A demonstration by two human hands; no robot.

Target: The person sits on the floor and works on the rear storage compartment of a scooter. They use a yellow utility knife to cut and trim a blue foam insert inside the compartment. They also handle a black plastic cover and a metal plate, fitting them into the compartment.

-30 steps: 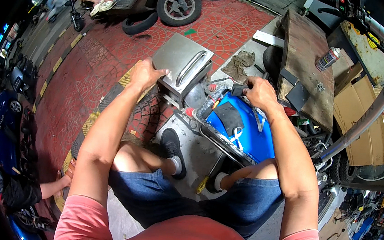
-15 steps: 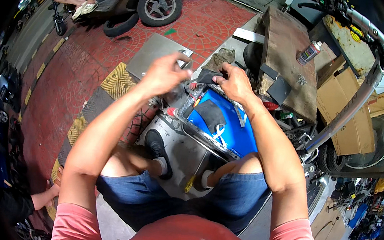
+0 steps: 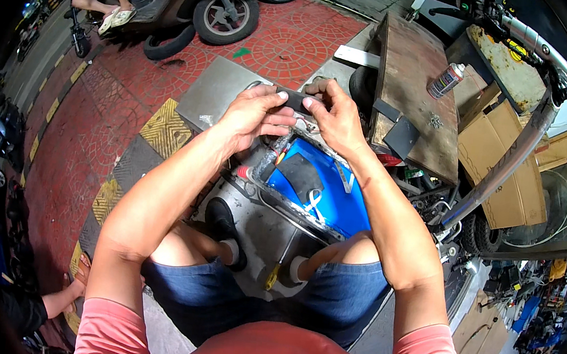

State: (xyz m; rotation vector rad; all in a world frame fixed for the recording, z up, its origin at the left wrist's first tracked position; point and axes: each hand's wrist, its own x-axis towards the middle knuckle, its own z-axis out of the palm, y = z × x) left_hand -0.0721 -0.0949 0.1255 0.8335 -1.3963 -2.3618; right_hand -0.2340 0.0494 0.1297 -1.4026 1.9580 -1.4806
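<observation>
The step in hand looked like holding a black strip (image 3: 293, 100) out straight, with the left hand (image 3: 252, 114) and the right hand (image 3: 338, 121) each pinching one end between thumb and fingers, and the left hand's lower fingers sticking out loose. The strip was up near the far end of a blue panel (image 3: 346, 200), and the next move seemed to call for a soft, steady pinch. The strip looked dull and dark, the panel smooth and shiny inside a rough grey frame (image 3: 287, 205), and the metal box (image 3: 213, 92) flat on top.
</observation>
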